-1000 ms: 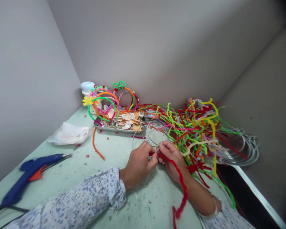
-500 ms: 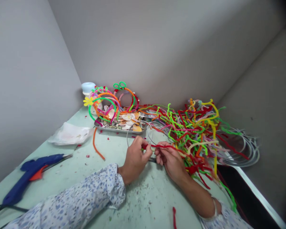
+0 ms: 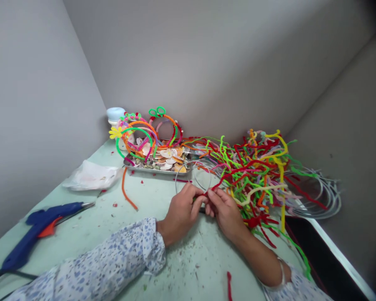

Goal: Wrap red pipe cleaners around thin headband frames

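In front of me, my left hand (image 3: pixel 182 215) is closed in a pinch on one end of a red pipe cleaner (image 3: pixel 218 182). My right hand (image 3: pixel 228 215) pinches the same pipe cleaner just beside it, and the fingertips of both hands almost meet. From there the pipe cleaner rises to the right, toward the heap. A thin grey wire (image 3: pixel 176 179) loops up from behind my left fingers; how it is gripped is hidden. Something small and dark shows under the fingertips, too covered to name.
A tangled heap of coloured pipe cleaners (image 3: pixel 253 167) lies right, beside coiled wire (image 3: pixel 329 200) and a black phone-like slab (image 3: pixel 316 251). Behind stand a metal tray of shells (image 3: pixel 153 170), decorated headbands (image 3: pixel 138 125) and a bottle (image 3: pixel 115 113). A blue glue gun (image 3: pixel 34 234) lies left.
My hands have come closer together at the pipe cleaner, my left moving slightly right. The pipe cleaner's free length now points up to the right, and the wire loop has shifted right.
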Demonstrator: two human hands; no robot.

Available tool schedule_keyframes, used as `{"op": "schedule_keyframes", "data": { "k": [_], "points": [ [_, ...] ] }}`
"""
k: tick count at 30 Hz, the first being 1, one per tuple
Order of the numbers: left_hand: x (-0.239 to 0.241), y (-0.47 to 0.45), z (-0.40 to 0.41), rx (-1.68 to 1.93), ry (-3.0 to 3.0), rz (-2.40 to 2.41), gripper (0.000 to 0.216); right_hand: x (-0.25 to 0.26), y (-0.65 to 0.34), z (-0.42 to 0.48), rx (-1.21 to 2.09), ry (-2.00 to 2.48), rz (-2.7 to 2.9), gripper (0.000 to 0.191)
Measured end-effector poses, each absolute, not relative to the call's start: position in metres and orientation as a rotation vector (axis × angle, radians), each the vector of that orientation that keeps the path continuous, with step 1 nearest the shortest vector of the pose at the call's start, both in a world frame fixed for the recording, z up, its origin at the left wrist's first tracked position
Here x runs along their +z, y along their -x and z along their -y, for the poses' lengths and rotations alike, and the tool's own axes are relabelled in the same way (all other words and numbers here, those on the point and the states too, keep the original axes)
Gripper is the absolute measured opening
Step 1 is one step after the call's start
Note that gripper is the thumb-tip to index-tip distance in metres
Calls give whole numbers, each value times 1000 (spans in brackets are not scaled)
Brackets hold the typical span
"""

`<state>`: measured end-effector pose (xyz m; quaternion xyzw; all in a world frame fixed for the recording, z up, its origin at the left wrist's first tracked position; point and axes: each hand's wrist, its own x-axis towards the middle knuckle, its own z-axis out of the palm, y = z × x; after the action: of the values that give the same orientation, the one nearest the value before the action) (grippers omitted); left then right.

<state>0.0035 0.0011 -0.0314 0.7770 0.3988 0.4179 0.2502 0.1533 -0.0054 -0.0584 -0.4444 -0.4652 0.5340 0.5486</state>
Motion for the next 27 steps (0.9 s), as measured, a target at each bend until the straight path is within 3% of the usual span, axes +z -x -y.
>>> {"op": "schedule_keyframes", "data": {
  "k": [18,23,27],
  "points": [
    [-32,-5,1,1234,-2078,-1204,7,-49,-150,9,1160,1125,1118,34],
    [-31,-5,0,1252,-2079,-1221,9,-42,-149,16,1004,1077,1127,19],
    [-32,-6,-1,1249,-2087,-1232,8,-44,-150,16,966,1109,1138,19]
  ]
}}
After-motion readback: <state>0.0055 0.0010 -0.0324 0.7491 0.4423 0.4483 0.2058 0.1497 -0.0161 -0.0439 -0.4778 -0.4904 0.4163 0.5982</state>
